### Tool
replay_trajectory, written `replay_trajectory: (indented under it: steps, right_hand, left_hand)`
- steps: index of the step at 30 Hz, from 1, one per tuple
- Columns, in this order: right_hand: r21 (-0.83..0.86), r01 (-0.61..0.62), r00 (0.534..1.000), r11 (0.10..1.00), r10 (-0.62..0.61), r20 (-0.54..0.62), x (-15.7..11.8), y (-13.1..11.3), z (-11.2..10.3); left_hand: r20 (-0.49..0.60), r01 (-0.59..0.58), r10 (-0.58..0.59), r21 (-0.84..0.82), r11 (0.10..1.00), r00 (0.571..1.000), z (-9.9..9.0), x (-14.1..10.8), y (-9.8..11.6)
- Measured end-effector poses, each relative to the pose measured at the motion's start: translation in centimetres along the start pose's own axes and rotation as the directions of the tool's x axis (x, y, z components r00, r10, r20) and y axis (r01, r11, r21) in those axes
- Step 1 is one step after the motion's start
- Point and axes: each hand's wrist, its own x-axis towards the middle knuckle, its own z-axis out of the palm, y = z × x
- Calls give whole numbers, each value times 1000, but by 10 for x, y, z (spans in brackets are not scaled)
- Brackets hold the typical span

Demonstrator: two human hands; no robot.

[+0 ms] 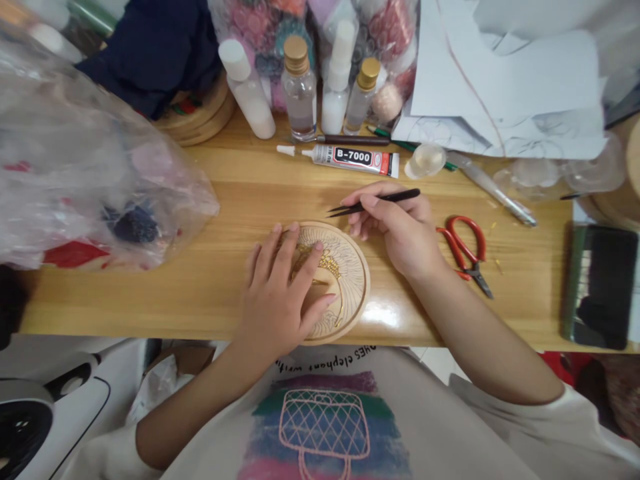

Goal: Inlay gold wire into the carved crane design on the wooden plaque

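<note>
My left hand lies with fingers spread over a round wooden disc near the table's front edge. Drawn lines and gold wire shapes show on the disc's face; my hand hides its left part. Black tweezers are held in my right hand, just above and right of the disc. Their tips point left, slightly apart, and I cannot make out anything between them. Red-handled pliers rest to the right of my right hand, beside tiny gold bits.
Behind the disc lie a B-7000 glue tube and several small bottles. Papers and a silver pen-like tool are at back right. A phone lies far right. A large plastic bag covers the left side.
</note>
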Motion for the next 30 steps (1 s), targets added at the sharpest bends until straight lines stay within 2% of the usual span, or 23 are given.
replay_trajectory:
  steps: [12,19,30]
  right_hand:
    - [-25,-14,1000,1000,14,-6,-1,0,0]
    - [-32,-17,1000,999,17,-6,0,0,0]
    - [-28,12,1000,1000,-12,-4,0,1,0]
  left_hand:
    - [23,7,-7,1,1000,1000,-1,-2,-1]
    - [15,9,-8,-66,998,1000,2,-5,-4]
    - [-2,-4,4,-27,1000,1000,1,-2,-1]
